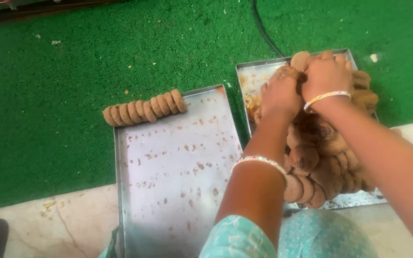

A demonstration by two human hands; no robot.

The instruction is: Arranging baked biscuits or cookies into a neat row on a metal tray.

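On the right steel tray [254, 76], our left hand [281, 93] and right hand [326, 74] close around round, rough brown cookies [321, 162] heaped there. We note a tilted row of cookies [144, 109] on the crumb-speckled left tray [178, 181], over green turf [72, 71].

You wear a beaded white bracelet [260, 161] on your left wrist and a thin white-and-yellow bangle [326, 97] on the right. Both forearms are bare; a light turquoise patterned sleeve [235, 239] shows low in the frame, same fabric over the lap.

Dull metal tray [178, 191], rough biscuits [144, 109], seemingly plastic green turf [72, 71].
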